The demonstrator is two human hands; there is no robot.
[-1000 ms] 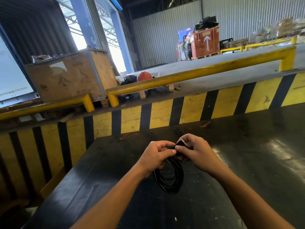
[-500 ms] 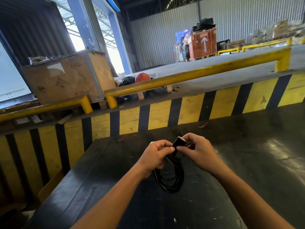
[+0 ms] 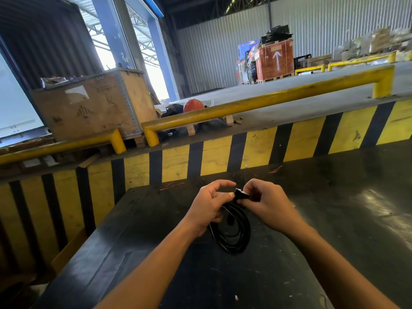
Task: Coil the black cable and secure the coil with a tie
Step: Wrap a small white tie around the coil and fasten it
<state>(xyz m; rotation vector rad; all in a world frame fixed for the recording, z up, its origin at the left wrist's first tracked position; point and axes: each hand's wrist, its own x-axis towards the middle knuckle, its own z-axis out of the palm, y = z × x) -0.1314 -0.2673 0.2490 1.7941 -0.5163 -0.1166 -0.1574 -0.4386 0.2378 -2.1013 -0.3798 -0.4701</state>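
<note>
The black cable (image 3: pixel 234 237) hangs as a coil of several loops just above the dark table (image 3: pixel 334 230), below both hands. My left hand (image 3: pixel 209 206) grips the top of the coil, thumb and fingers closed around the loops. My right hand (image 3: pixel 265 204) pinches a short black tie (image 3: pixel 240 194) with a pale end, which sticks out between the two hands at the top of the coil. How far the tie goes around the loops is hidden by my fingers.
A yellow and black striped barrier (image 3: pixel 223 157) runs along the table's far edge, with yellow rails (image 3: pixel 267 101) above it. A wooden crate (image 3: pixel 89 108) stands at the back left. Thin red wire scraps (image 3: pixel 275 169) lie near the far edge.
The hands have drawn slightly apart at the top of the coil. My left fingers have lifted off the tie, and my right hand now holds the tie out between them.
</note>
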